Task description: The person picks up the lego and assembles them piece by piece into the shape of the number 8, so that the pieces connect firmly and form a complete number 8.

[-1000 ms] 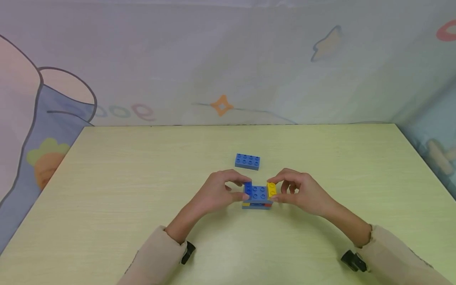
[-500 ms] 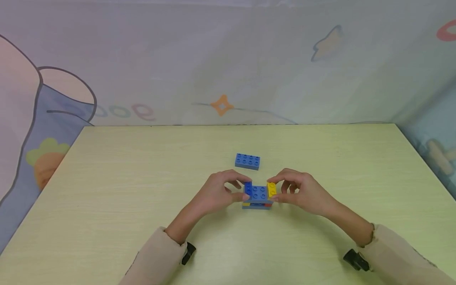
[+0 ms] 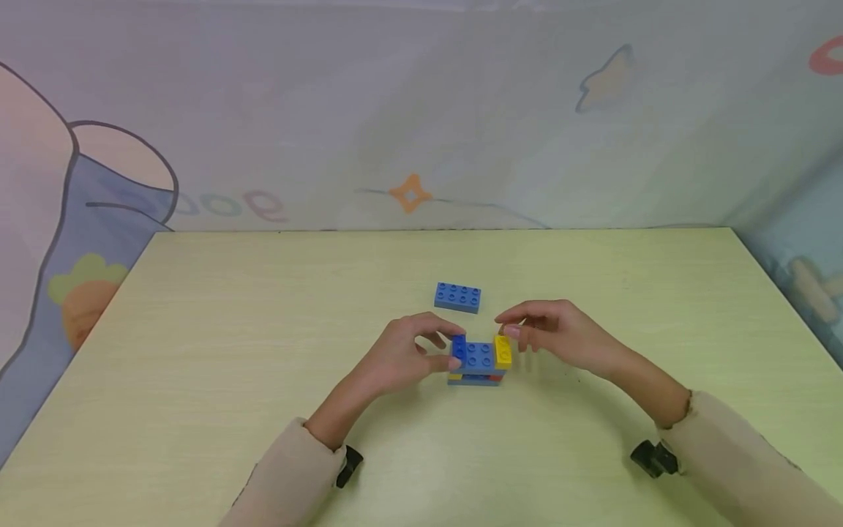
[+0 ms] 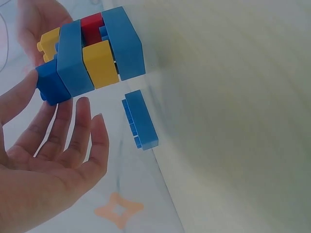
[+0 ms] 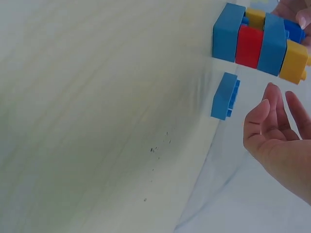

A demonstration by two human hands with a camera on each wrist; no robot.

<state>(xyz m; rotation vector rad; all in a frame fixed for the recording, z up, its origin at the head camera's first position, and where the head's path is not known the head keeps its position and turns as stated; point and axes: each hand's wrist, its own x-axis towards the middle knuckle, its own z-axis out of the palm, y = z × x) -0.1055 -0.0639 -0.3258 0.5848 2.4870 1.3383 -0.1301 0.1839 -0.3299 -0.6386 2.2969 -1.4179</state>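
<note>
A stack of toy building bricks stands on the table, with a light-blue brick (image 3: 478,355) as its upper long layer. On its left end sits a dark-blue brick (image 3: 459,350), which my left hand (image 3: 408,355) pinches between thumb and fingers. A yellow brick (image 3: 503,352) sits on the right end. Just behind and right of it is my right hand (image 3: 566,333), its fingers loosely bent and holding nothing. In the right wrist view a gap shows between those fingers and the stack. Lower down, a red brick (image 5: 249,46) and another yellow brick (image 4: 100,64) separate the two long layers.
Behind the stack a loose light-blue brick (image 3: 457,297) lies studs up on the pale wooden table (image 3: 276,307). A printed cloth backdrop (image 3: 421,110) rises at the table's far edge.
My right hand has let go of the yellow brick and moved slightly back and to the right. My left hand keeps its pinch on the dark-blue brick, and the stack stands where it was.
</note>
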